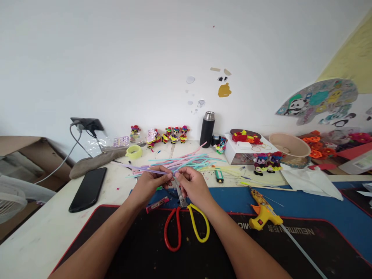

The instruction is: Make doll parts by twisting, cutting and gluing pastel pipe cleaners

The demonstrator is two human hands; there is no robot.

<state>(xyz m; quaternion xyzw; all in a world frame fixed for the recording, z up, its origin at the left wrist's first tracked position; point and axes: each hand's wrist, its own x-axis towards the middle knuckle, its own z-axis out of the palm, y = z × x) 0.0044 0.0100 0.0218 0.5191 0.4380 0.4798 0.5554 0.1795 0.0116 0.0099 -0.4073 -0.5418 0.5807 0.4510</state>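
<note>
Both hands meet over the middle of the desk, each pinching a lilac pipe cleaner (136, 168). My left hand (154, 181) has thumb and finger closed on it, and the long end sticks out to the left. Close beside it, my right hand (190, 183) grips near the other end, whose tip is mostly hidden by the fingers. Just below the hands lie scissors (182, 201) with one red and one yellow handle, blades pointing away. Behind the hands spreads a pile of pink, blue and lilac pipe cleaners (186, 159).
A yellow glue gun (263, 213) lies at right on the black mat (139, 248). A black phone (88, 190) and yellow tape roll (134, 152) are at left. Along the wall stand several small figures (174, 135), a black flask (207, 131) and a white box (242, 149).
</note>
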